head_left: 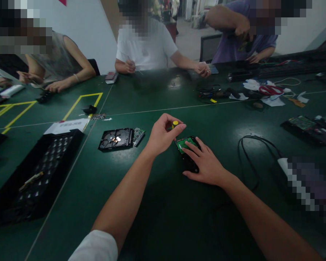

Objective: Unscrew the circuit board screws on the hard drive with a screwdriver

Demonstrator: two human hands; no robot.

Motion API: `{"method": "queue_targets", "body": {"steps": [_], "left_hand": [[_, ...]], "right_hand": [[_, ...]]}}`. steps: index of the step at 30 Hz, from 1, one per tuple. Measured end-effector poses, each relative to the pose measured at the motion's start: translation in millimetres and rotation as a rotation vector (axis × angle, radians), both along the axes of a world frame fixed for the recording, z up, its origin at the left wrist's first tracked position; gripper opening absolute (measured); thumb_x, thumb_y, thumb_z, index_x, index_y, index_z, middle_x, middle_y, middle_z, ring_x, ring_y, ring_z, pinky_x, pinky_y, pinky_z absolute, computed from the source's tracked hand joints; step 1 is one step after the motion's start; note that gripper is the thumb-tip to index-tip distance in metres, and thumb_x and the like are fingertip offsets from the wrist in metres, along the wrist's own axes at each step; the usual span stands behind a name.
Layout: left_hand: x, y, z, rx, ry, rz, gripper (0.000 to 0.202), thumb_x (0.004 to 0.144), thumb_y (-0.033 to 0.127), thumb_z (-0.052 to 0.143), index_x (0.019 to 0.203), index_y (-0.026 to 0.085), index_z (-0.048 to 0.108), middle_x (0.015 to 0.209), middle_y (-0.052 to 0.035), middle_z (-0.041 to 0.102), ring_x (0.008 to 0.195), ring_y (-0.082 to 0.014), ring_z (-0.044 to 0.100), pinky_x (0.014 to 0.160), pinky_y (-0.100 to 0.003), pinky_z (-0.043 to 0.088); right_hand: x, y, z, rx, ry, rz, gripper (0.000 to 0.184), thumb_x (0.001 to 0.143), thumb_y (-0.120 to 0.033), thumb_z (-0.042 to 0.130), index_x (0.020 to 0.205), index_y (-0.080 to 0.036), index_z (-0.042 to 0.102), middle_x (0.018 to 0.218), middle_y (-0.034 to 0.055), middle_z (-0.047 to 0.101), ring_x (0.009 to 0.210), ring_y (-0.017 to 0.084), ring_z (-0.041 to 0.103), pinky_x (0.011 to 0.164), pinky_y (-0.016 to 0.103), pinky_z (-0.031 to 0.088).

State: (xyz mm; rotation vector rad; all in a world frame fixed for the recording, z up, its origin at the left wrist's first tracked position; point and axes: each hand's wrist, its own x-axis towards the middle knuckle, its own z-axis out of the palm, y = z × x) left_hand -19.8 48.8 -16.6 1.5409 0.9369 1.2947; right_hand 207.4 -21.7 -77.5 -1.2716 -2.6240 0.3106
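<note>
My left hand (163, 135) is closed around a small screwdriver with a yellow cap (175, 124), held upright over a black hard drive (188, 154) with a green circuit board (185, 143) on top. My right hand (205, 161) lies flat on that drive with fingers spread, pinning it to the green table (163, 217). The screwdriver's tip is hidden behind my fingers.
An opened hard drive (116, 138) with a loose green board (138, 135) lies left. A black slotted tray (35, 174) sits at far left. Cables (250, 152) and a power strip lie right. Three other people work across the table, amid tools and scissors (268, 90).
</note>
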Motion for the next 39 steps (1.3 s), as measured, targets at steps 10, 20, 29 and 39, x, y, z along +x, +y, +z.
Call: {"method": "queue_targets", "body": {"steps": [10,20,29,39], "left_hand": [[-7,4,1.2,-0.045,-0.045,-0.103,0.034,0.104,0.051,0.056,0.108,0.022,0.074,0.092,-0.0059,0.066,0.079,-0.0150,0.066,0.051,-0.020,0.050],[-6,3,1.9,0.005,-0.009,-0.011,0.032,0.094,0.049,0.074,0.098,0.018,0.072,0.093,-0.0058,0.070,0.081,-0.0146,0.067,0.060,-0.022,0.059],[-9,3,3.8,-0.009,0.018,0.013,0.031,0.092,0.048,0.078,0.097,0.018,0.068,0.087,-0.0038,0.068,0.073,-0.0119,0.064,0.052,-0.018,0.053],[-9,1,6.8,-0.066,-0.056,-0.125,0.027,0.103,0.040,0.060,0.121,0.021,0.069,0.109,-0.0080,0.072,0.103,-0.0189,0.071,0.070,-0.025,0.064]], "right_hand": [[1,1,-1.0,-0.004,0.005,0.001,0.091,0.090,-0.078,0.058,0.164,-0.028,0.041,0.174,0.0088,0.032,0.162,0.050,0.007,0.123,0.074,0.026],[-1,0,-0.6,0.007,0.013,0.000,0.090,0.089,-0.075,0.061,0.164,-0.028,0.041,0.174,0.0086,0.033,0.163,0.050,0.007,0.124,0.073,0.026],[0,0,-0.4,0.001,-0.004,-0.006,0.090,0.090,-0.077,0.058,0.163,-0.026,0.043,0.174,0.0087,0.032,0.163,0.049,0.007,0.124,0.073,0.027],[-1,0,-0.5,0.004,0.005,-0.007,0.090,0.090,-0.077,0.058,0.163,-0.028,0.043,0.174,0.0085,0.034,0.162,0.050,0.008,0.124,0.073,0.028]]}}
